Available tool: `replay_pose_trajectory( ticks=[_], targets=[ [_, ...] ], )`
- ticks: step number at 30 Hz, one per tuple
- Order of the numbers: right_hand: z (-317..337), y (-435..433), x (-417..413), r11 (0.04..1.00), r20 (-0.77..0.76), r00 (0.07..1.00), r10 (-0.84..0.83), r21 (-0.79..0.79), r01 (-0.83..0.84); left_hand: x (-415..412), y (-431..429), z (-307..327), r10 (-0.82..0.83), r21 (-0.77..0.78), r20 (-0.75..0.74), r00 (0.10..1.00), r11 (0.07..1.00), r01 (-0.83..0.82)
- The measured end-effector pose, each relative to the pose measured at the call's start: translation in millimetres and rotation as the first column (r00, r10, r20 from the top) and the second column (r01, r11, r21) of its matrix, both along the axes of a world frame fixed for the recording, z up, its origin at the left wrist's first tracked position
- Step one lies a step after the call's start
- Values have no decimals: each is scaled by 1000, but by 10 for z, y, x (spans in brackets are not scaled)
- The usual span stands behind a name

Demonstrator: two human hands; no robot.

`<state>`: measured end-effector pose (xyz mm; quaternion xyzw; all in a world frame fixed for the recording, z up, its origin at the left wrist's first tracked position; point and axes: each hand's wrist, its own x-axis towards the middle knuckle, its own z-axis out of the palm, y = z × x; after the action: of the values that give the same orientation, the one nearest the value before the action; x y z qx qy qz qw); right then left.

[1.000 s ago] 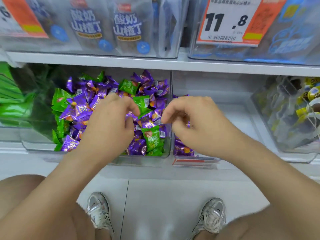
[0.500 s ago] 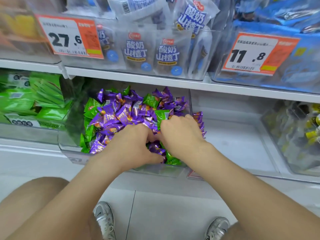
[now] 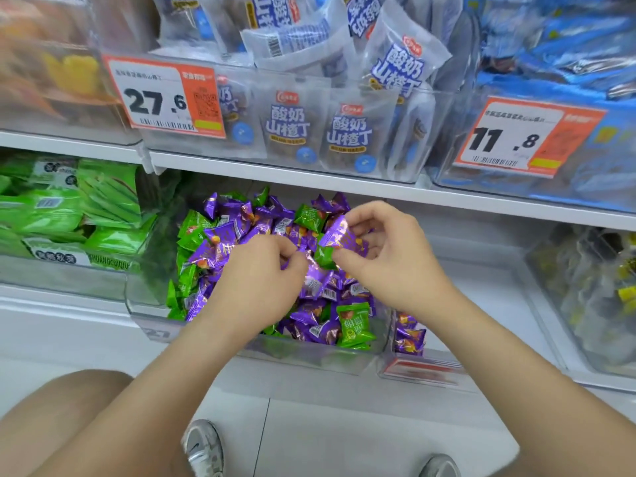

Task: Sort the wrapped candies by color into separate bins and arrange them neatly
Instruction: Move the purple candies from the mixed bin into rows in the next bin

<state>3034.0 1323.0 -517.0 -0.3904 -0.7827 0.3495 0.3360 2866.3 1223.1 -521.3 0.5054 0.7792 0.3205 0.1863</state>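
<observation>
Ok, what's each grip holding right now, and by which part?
Right grip pinches a purple candy by its right end, thumb beneath. Left grip curls into the pile; any hold there cannot be told.

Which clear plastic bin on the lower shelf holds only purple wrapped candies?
The clear plastic bin just right of the mixed green-and-purple bin; its few purple candies sit at the front.

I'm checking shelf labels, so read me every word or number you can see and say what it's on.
"27.6": left price tag
"11.8": right price tag
"酸奶山楂丁": white snack packs
"HUANGCUIQIU", cut off: green pack
Wrapped candies and the tags' small print: too small or blurred to read.
</observation>
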Motion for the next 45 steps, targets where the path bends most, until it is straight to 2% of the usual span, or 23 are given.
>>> replay_pose_trajectory(
  ticks=[2, 4, 6, 8, 9, 12, 14, 17, 20, 24, 26, 28, 30, 31, 35, 38, 45],
  targets=[
    [53, -27, 72, 969, -144, 987, 76, -221, -107, 43, -10, 50, 17, 40, 344, 939, 999, -33],
    [81, -51, 137, 931, -148, 979, 140, -316, -181, 104, -34, 97, -13, 58, 634, 774, 998, -30],
    [68, -75, 178, 959, -79, 987, 140, -237, -155, 159, -44, 113, -86, 115, 751, 655, 993, -1],
    [56, -99, 229, 987, -18, 993, 114, -110, -115, 204, -40, 132, -139, 181, 812, 567, 983, -18],
    [64, -105, 268, 989, -18, 993, 115, -94, -117, 226, -32, 151, -145, 197, 835, 531, 980, -41],
    [175, -137, 441, 966, -109, 985, 131, -208, -151, 322, 7, 188, -210, 259, 861, 463, 965, -45],
    [251, -169, 555, 922, -192, 975, 108, -348, -170, 404, 39, 175, -248, 297, 836, 489, 955, -24],
    [262, -125, 730, 846, -211, 978, -13, -523, -102, 514, 107, 107, -200, 277, 757, 622, 960, -28],
    [125, 51, 923, 839, -82, 991, -101, -543, 40, 600, 185, 54, -133, 221, 680, 721, 975, -29],
    [-214, 373, 1149, 828, 19, 984, -175, -539, 158, 744, 287, 105, -144, 224, 608, 781, 975, 6],
    [-351, 543, 1224, 866, 80, 980, -181, -459, 197, 802, 352, 140, -144, 232, 551, 822, 973, 15],
    [-501, 725, 1314, 949, 274, 947, -165, -216, 228, 843, 431, 175, -149, 247, 519, 842, 969, 20],
    [-662, 915, 1400, 970, 461, 862, -212, -7, 243, 864, 521, 198, -138, 264, 518, 844, 965, -4],
    [-718, 1004, 1425, 969, 497, 837, -230, 40, 242, 866, 567, 198, -127, 267, 517, 847, 963, -18],
    [-844, 1303, 1393, 974, 573, 788, -226, 135, 181, 892, 754, 88, -80, 239, 486, 870, 970, -44],
    [-925, 1462, 1288, 971, 647, 725, -239, 132, 202, 928, 847, -16, -51, 240, 522, 852, 967, -90],
    [-993, 1663, 1059, 965, 606, 752, -259, 125, 231, 934, 936, -103, -73, 251, 538, 840, 965, -77]
  ],
)
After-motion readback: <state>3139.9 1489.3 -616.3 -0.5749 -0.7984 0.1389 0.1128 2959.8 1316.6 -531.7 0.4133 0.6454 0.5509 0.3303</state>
